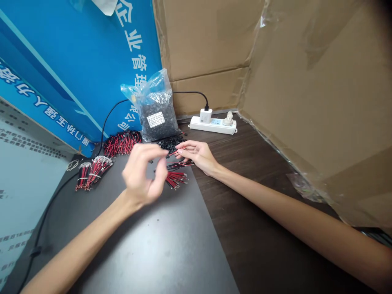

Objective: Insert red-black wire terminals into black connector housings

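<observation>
My right hand (199, 157) pinches a thin red and black wire (173, 153) between thumb and fingertips. My left hand (143, 173), slightly blurred, is curled with thumb and index fingertips drawn together close to the wire's left end. Whatever is between those fingertips is too small to make out. Below the hands, loose red and black wires (177, 179) lie fanned out on the grey mat, partly behind my left hand. Just beyond the hands is a heap of small black plastic pieces (171, 143).
A clear bag of black pieces (157, 118) leans at the back. Left of it lies a pile of red and black wires (124, 143), with tied wire bundles (96, 171) nearer. A white power strip (212, 125) stands by the cardboard wall (294, 102); a black cable (45, 216) runs along the left.
</observation>
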Available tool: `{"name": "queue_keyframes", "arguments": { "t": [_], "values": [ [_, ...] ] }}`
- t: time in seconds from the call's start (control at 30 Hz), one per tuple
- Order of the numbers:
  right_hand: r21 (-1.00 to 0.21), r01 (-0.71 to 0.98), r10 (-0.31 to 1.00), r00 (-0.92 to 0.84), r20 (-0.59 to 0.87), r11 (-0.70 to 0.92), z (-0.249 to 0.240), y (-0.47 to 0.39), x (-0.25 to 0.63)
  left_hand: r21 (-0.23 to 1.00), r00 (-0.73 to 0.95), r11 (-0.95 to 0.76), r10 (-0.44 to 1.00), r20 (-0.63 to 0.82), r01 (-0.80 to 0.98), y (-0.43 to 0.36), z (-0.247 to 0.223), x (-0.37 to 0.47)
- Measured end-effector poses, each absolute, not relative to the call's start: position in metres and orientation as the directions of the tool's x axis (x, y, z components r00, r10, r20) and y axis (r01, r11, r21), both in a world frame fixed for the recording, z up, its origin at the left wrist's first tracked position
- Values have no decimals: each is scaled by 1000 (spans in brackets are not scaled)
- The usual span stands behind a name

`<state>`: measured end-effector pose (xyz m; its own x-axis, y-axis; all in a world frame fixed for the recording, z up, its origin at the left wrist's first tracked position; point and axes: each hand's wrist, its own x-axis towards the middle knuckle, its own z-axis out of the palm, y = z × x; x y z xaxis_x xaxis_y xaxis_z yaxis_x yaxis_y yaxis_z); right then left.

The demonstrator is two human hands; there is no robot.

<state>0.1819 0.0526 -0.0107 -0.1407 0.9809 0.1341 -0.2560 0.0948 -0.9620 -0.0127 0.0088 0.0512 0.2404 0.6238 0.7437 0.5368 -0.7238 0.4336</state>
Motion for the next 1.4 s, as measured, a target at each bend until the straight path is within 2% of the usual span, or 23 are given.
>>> {"name": "queue_keyframes", "arguments": {
  "t": [0.13,0.4,0.5,0.6,0.7,0.8,0.93,1.13,1.4],
  "values": [
    [-964,-233,978,-130,161,128,-11,52,182,257,429,-770,562,708,584,35,30,-12],
    [-982,-146,979,-146,145,124,-8,50,180,448,395,-719,678,620,531,42,13,-15],
    [-976,-64,969,-126,214,207,-8,48,179,631,244,-605,787,567,486,56,21,-21],
    [-945,77,947,-81,311,317,-9,46,178,839,-4,-423,892,452,343,81,35,-38],
    [-910,196,931,-68,358,364,-10,45,177,894,-155,-353,902,404,276,104,52,-66],
    [-881,275,923,-97,372,385,-8,43,177,927,-225,-257,920,321,272,117,64,-93],
    [-844,328,906,-146,398,423,-6,41,176,919,-278,-169,920,277,355,123,69,-115],
    [-846,335,910,-159,382,414,-7,42,176,881,-282,-147,913,296,449,127,62,-118],
    [-845,311,896,-239,373,435,-11,42,178,697,-121,-271,881,458,664,124,47,-120]
  ]
}}
